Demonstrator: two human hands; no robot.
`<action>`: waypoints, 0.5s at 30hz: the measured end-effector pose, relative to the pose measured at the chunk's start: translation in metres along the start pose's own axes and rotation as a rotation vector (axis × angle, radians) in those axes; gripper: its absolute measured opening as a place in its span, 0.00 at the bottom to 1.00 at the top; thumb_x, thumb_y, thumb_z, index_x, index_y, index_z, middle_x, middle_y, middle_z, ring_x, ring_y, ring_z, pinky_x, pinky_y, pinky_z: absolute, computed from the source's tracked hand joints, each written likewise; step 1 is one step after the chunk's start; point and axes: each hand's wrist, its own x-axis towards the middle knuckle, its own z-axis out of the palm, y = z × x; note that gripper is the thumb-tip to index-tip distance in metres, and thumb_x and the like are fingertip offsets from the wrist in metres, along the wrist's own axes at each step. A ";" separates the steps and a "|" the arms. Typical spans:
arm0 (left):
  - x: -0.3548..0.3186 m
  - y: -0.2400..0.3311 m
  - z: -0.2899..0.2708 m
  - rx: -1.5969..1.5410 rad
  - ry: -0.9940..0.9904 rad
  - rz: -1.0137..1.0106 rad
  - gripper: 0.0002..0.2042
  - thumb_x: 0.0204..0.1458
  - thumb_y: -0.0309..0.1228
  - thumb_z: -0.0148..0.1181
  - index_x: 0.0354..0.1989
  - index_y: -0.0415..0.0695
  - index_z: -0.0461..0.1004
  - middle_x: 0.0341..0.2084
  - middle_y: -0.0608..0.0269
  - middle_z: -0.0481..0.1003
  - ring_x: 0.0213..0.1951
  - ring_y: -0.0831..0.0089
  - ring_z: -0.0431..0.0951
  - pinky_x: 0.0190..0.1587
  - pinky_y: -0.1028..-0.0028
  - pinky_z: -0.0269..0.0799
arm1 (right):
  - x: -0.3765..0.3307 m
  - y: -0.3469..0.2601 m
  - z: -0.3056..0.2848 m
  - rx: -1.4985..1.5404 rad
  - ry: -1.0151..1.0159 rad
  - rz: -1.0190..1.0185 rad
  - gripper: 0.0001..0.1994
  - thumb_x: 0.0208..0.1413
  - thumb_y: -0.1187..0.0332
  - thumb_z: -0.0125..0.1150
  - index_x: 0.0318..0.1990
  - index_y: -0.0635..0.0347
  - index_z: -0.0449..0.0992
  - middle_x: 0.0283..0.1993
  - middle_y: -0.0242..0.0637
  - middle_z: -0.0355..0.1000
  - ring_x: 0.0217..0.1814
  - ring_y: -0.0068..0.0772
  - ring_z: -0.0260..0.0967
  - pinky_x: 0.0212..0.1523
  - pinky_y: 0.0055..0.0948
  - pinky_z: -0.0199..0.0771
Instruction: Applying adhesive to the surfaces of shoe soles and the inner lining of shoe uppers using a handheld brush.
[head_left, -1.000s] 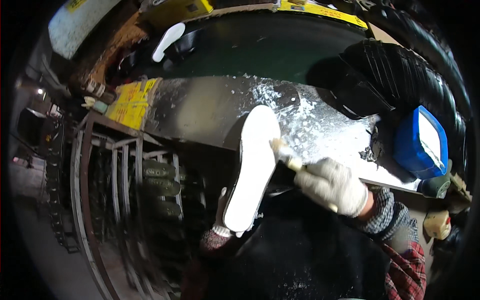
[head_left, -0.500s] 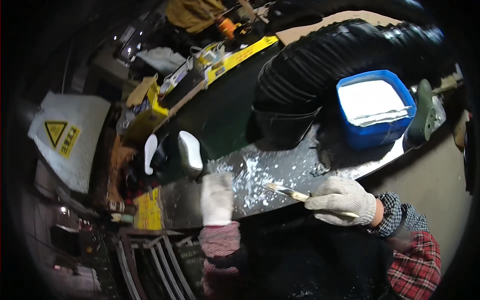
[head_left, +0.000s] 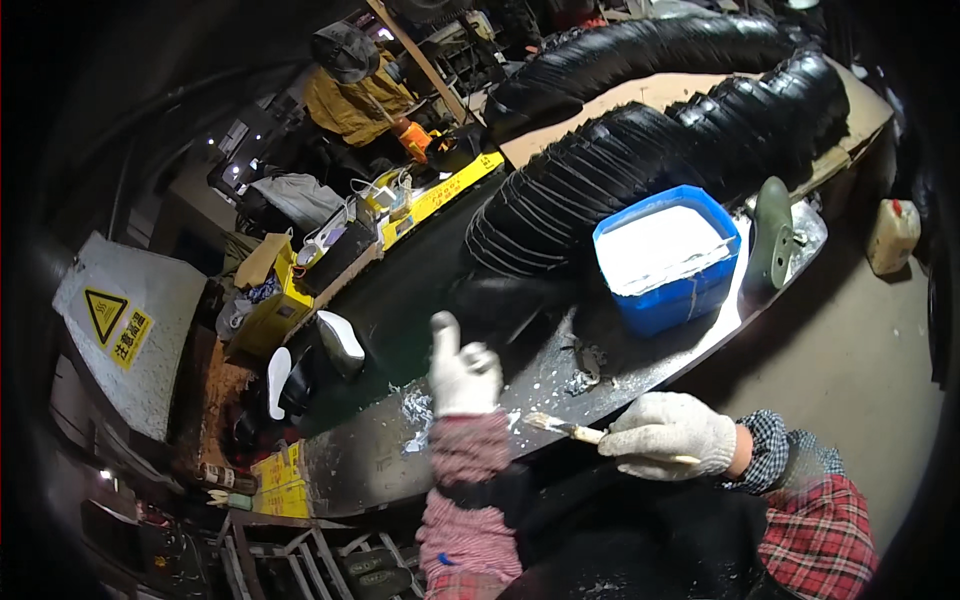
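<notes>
Nearest the camera, the right hand (head_left: pixel 668 435), in a white knit glove, has its fingers (head_left: pixel 640 447) curled tight round the handle of a small brush (head_left: pixel 562 428), whose pale bristles point left and hang just over the near edge of the worktop (head_left: pixel 380 455). The left hand (head_left: pixel 462 372), gloved the same, is raised above the worktop with the thumb up and the fingers folded loosely toward the palm; nothing shows inside them, and whether they pinch anything small I cannot tell. As for progress, the dark worktop is already smeared and flecked with white paste around both hands, so brushing seems well under way, yet no piece lies under the brush at this instant, which suggests a pause between pieces rather than an end. Further back and to the right stands the blue tub (head_left: pixel 668 258), open and full nearly to the rim with white paste, so plenty is left to apply. Beside it a dark green shoe last (head_left: pixel 772 240) stands upright. To the far left, white soles (head_left: pixel 340 340) rest among dark shoe parts. Behind all this lies a heap of black ribbed hose (head_left: pixel 660 130).
</notes>
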 end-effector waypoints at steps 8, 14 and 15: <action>-0.145 0.172 -0.089 1.384 0.109 1.120 0.09 0.47 0.26 0.64 0.32 0.36 0.72 0.33 0.60 0.71 0.36 0.69 0.70 0.40 0.72 0.67 | 0.000 -0.003 0.025 0.032 -0.015 0.039 0.18 0.51 0.68 0.67 0.51 0.52 0.76 0.38 0.37 0.74 0.37 0.40 0.73 0.36 0.34 0.76; -0.141 0.241 -0.221 2.329 0.491 0.813 0.21 0.38 0.41 0.68 0.40 0.40 0.78 0.38 0.49 0.74 0.45 0.50 0.72 0.48 0.58 0.68 | 0.025 0.001 0.064 -0.007 -0.157 0.000 0.16 0.52 0.65 0.67 0.50 0.52 0.77 0.37 0.38 0.73 0.36 0.41 0.72 0.34 0.36 0.74; -0.139 0.246 -0.232 2.326 0.530 0.685 0.22 0.38 0.40 0.68 0.41 0.41 0.79 0.39 0.49 0.75 0.46 0.49 0.72 0.49 0.59 0.68 | 0.027 0.001 0.068 -0.014 -0.192 0.016 0.16 0.52 0.65 0.67 0.49 0.52 0.76 0.36 0.37 0.73 0.34 0.41 0.71 0.33 0.36 0.74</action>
